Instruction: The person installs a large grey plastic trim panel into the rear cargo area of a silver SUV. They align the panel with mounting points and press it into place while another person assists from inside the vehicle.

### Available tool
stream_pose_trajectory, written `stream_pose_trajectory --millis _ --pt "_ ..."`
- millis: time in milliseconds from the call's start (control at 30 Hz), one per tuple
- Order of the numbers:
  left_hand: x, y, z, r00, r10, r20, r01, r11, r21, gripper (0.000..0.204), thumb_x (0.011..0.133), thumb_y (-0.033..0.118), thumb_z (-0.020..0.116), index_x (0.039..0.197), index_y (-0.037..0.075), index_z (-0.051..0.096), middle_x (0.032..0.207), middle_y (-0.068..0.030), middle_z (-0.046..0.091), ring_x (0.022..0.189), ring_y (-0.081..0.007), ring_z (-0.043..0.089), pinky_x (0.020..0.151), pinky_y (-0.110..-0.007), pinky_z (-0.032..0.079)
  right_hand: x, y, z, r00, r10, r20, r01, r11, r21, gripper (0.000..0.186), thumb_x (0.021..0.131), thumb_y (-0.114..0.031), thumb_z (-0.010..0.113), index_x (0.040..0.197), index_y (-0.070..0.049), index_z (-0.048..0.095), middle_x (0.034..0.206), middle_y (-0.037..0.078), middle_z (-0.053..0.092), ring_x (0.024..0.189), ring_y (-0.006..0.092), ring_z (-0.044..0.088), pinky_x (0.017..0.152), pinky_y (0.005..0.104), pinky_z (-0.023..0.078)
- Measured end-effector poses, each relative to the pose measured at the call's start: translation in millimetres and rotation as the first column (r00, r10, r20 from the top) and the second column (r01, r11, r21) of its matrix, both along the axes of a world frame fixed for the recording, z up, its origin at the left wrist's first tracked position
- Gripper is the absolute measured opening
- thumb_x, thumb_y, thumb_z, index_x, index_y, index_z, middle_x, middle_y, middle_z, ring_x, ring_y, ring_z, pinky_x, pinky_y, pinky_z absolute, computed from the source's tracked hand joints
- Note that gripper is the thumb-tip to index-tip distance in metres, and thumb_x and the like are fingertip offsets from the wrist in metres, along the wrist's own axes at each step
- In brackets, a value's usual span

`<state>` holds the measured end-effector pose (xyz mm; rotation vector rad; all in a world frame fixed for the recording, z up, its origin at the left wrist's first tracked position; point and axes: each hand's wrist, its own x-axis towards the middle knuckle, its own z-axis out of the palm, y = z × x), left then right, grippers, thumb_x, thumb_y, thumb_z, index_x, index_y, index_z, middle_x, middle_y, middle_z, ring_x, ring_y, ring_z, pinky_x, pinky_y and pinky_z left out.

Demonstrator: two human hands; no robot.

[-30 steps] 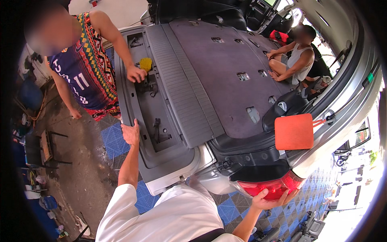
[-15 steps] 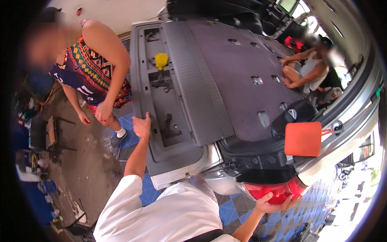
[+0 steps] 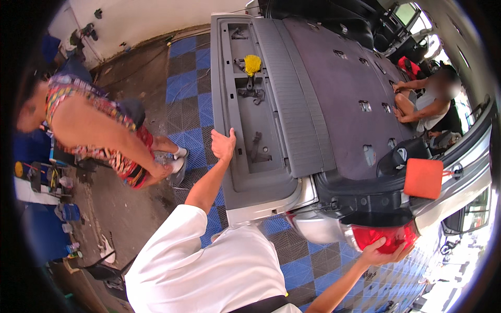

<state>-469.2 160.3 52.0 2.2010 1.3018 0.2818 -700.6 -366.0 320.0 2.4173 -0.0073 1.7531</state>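
My left hand (image 3: 223, 145) is at the outer edge of the lowered grey tailgate (image 3: 255, 194), thumb on the inner side and fingers over the rim. My right hand (image 3: 380, 254) cups the red tail light (image 3: 383, 236) at the rear corner of the silver vehicle, its thumb on the lens and some fingertips hidden underneath. In the tailgate's recess lie a yellow fluffy-headed duster or brush (image 3: 252, 64) and several dark brackets (image 3: 252, 95). An orange square pad (image 3: 423, 178) hangs by the rear opening, above the tail light.
One person (image 3: 99, 125) bends down at the left, a hand by the shoe. Another person (image 3: 425, 104) sits inside the vehicle on the grey cargo floor (image 3: 339, 83). Blue and grey floor tiles (image 3: 182, 75) lie beneath. Buckets and clutter (image 3: 67, 211) stand at the far left.
The view has shifted left, so the vehicle sits farther right. The person at the left has gone from standing to bending down. My hands stay on the tailgate and tail light.
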Motion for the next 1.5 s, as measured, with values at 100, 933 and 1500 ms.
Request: stream_pose_trajectory --millis 100,933,1500 --pt "2 3 2 0.999 -0.034 -0.002 0.034 0.999 -0.018 0.087 0.087 0.062 0.079 0.135 -0.005 0.050 0.122 -0.0257 0.069 0.108 -0.0485 0.072 0.095 -0.055 0.058 1 2 4 1.000 -0.017 0.000 0.017 0.999 -0.039 0.067 0.106 -0.041 0.067 0.154 0.002 0.049 0.161 0.028 0.045 0.150 0.0477 0.044 0.123 0.0603 0.037" --pt "-75 502 -133 0.811 -0.566 -0.146 0.376 0.696 -0.611 0.058 0.092 0.048 0.081 0.121 -0.001 0.078 0.112 -0.0180 0.081 0.108 -0.0268 0.076 0.097 -0.040 0.058 336 536 -231 0.583 0.540 -0.607 0.118 0.683 0.721 0.028 0.097 -0.029 0.075 0.112 -0.006 0.072 0.114 0.015 0.075 0.112 0.0389 0.068 0.097 0.0495 0.053" --pt "203 712 -49 0.860 -0.308 0.407 0.453 0.827 -0.332 0.022 0.102 0.016 0.076 0.113 -0.002 0.074 0.099 -0.0052 0.075 0.091 -0.0133 0.069 0.085 -0.028 0.056 578 579 -304 0.105 0.286 -0.952 0.723 0.635 0.271 0.055 0.098 -0.021 0.073 0.149 -0.011 0.056 0.152 0.017 0.055 0.147 0.0394 0.045 0.117 0.0636 0.040"
